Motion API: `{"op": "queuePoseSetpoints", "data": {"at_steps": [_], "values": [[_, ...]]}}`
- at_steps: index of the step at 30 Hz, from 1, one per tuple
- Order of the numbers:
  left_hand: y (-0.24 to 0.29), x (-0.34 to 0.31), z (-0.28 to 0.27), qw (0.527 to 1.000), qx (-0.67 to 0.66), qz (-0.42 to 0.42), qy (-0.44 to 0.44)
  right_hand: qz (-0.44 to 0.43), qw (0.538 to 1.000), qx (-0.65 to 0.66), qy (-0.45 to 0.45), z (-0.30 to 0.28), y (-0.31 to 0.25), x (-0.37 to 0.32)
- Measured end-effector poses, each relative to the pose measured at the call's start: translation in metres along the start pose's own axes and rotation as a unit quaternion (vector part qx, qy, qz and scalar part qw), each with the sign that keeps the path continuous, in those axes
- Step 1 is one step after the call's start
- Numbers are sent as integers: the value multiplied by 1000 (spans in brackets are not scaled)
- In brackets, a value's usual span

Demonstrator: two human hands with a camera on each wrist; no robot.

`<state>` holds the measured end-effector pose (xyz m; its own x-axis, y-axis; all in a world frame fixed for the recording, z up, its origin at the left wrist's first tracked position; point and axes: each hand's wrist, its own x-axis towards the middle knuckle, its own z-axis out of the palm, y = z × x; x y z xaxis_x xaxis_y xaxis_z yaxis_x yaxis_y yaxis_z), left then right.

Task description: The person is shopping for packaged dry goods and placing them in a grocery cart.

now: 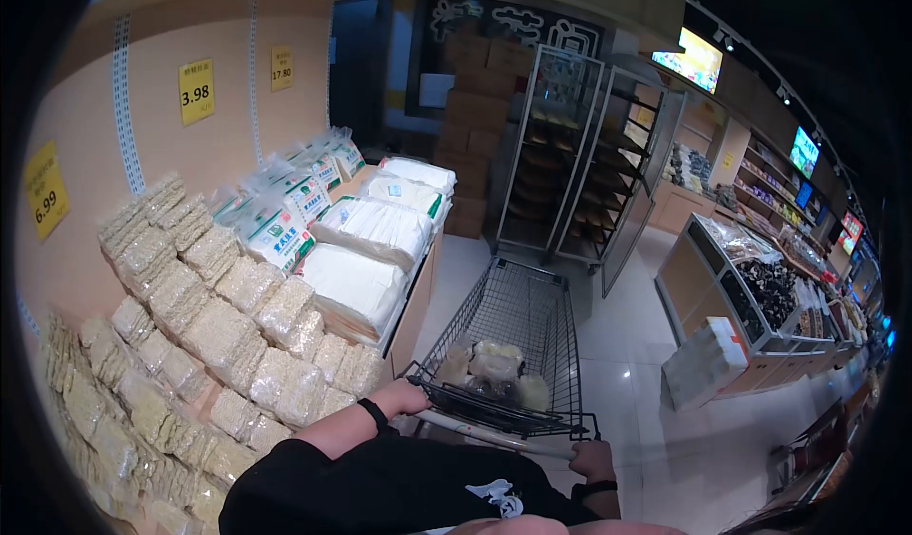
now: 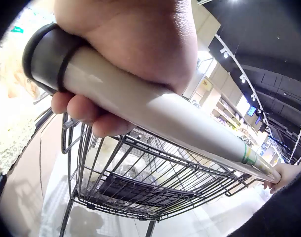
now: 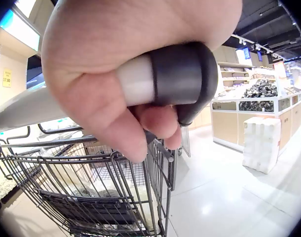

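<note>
Both hands hold the white handle bar (image 1: pixel 508 437) of a black wire shopping cart (image 1: pixel 567 350). My left hand (image 1: pixel 403 397) grips the bar near its left end; in the left wrist view its fingertips (image 2: pixel 84 108) curl under the bar beside a black end cap (image 2: pixel 48 57). At the other end, my right hand (image 1: pixel 593 461) wraps round the bar, with fingers (image 3: pixel 160 121) bent beneath it next to another black cap (image 3: pixel 182 74). Clear plastic bags (image 1: pixel 496 359) with pale and dark contents lie in the near end of the cart.
Left stands a display of packaged dried noodles (image 1: pixel 223 335) and white packs (image 1: pixel 353 283). Ahead are tall metal racks with trays (image 1: pixel 546 169) and stacked cartons (image 1: pixel 470 107). To the right, a white foam box (image 1: pixel 705 359) leans by a dried-goods counter (image 1: pixel 708 293).
</note>
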<state>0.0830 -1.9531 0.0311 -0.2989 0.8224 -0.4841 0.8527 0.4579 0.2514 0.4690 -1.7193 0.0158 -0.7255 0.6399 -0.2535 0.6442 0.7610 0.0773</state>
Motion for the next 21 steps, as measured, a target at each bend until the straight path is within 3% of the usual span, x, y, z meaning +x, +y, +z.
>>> {"op": "queuePoseSetpoints", "data": {"at_steps": [5,11,16,21], "values": [[-12,1,5,997,51,16,53,3,1000,-4,-3,-4,-10,1],[-17,3,5,999,28,6,44,-10,1000,-9,-24,-10,-14,11],[-24,9,11,996,51,46,56,-22,1000,-3,10,-8,-11,19],[-32,13,15,998,20,20,56,-33,999,-6,23,-3,-12,26]]}}
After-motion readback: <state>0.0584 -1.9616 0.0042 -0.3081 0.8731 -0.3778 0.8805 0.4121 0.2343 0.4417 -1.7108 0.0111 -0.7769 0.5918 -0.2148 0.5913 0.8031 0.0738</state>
